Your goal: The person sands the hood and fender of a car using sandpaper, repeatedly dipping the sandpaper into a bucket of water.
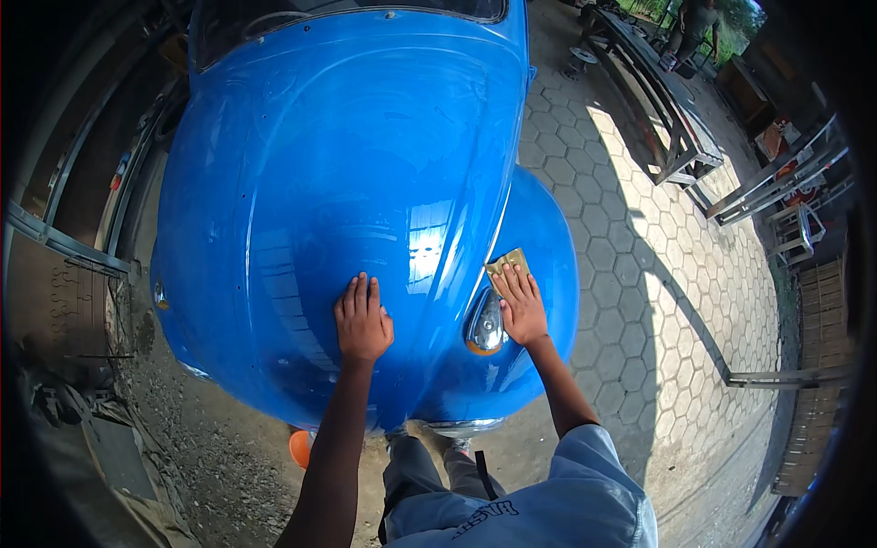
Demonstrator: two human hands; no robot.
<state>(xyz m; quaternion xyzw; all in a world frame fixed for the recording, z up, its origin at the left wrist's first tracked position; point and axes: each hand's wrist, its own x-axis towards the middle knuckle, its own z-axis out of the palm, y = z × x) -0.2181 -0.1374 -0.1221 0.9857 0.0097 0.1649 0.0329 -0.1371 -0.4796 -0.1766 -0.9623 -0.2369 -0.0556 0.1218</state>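
Note:
Before me is the rounded front of a blue car, its hood (365, 173) glossy with hazy smears and streaks. My left hand (364, 320) rests flat on the lower hood, fingers stretched out, holding nothing. On the front fender (553, 242) to the right, my right hand (522, 309) presses a small folded tan cloth (508, 260) against the paint. Part of the cloth shows beyond the fingertips; the rest is under the fingers. Just left of that hand sits a teardrop-shaped chrome light (487, 321) with an amber edge.
An orange container (301, 447) stands on the ground by the car's front. Hexagonal pavers (603, 274) run along the right side. A long metal-framed bench (662, 100) and a person (699, 32) are at the far right. Metal frames (68, 242) line the left wall.

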